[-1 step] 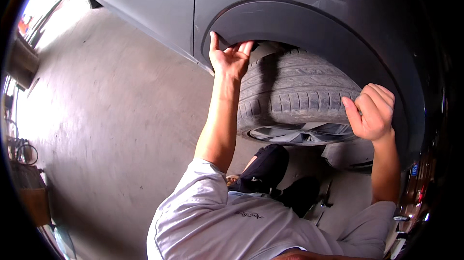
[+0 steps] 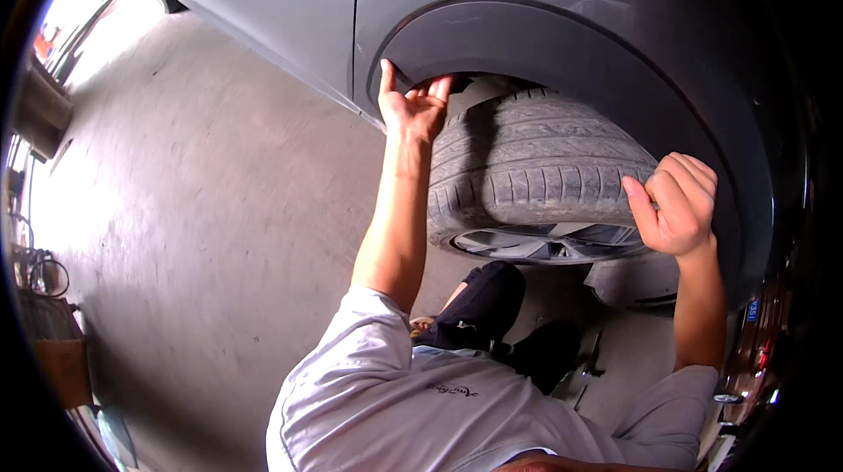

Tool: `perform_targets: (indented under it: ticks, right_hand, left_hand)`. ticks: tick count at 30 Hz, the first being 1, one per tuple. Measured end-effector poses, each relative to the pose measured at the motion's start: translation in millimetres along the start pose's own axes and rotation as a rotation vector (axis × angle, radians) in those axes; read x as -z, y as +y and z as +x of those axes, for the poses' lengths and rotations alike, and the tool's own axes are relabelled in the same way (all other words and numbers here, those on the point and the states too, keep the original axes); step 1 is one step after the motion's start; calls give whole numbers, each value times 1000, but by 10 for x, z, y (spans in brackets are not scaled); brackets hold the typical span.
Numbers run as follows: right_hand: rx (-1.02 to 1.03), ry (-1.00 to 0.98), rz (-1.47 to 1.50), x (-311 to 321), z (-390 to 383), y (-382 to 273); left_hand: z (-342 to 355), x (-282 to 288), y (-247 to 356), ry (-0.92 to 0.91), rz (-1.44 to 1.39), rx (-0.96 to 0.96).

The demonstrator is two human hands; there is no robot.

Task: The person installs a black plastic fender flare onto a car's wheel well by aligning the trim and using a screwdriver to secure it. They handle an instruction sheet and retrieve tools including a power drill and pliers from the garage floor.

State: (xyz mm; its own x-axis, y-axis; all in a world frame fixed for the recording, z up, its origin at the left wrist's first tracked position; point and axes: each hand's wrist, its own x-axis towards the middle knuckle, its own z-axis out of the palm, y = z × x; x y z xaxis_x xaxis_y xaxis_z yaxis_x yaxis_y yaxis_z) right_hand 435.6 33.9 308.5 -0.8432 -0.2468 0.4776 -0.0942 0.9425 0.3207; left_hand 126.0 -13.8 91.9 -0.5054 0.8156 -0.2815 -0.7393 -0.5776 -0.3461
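A dark grey wheel arch trim (image 2: 527, 42) curves around a worn tire (image 2: 544, 156) on a grey car. My left hand (image 2: 415, 112) is at the trim's left end, palm up. Its thumb lies against the outer face while the fingers hook behind the lower edge, their tips partly hidden. At the right side of the arch, my right hand (image 2: 674, 204) is closed like a fist beside the tire's shoulder, thumb toward the tread. Whatever its curled fingers hold is hidden. Below the tread shows a spoked alloy wheel (image 2: 558, 242), turned outward.
The car door (image 2: 263, 15) and sill extend to the upper left. My bent knee (image 2: 492, 296) is close under the wheel. A dark metal tool (image 2: 595, 353) lies on the concrete floor (image 2: 228, 208). A cardboard box (image 2: 63, 371) stands at the left rim.
My left hand and forearm have shifted very slightly left, with the fingers still behind the trim edge. My right hand has not visibly moved.
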Motion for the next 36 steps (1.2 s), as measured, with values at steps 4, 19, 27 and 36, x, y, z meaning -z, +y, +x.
perform_targets:
  ticks: [4,19,27,36]
  right_hand:
    - [44,-2,-33,-67,-4,21]
    - [80,32,11,101,-82,-100]
    - [344,-30,247,-986,1177,-264]
    - [244,-307,212,-1537,1750,-155]
  left_hand:
    - [349,222,303,63,24,-29]
    - [390,248,340,128,-98,25]
    - [348,281,430,188,39,93]
    - [206,177,376,-5,193,55]
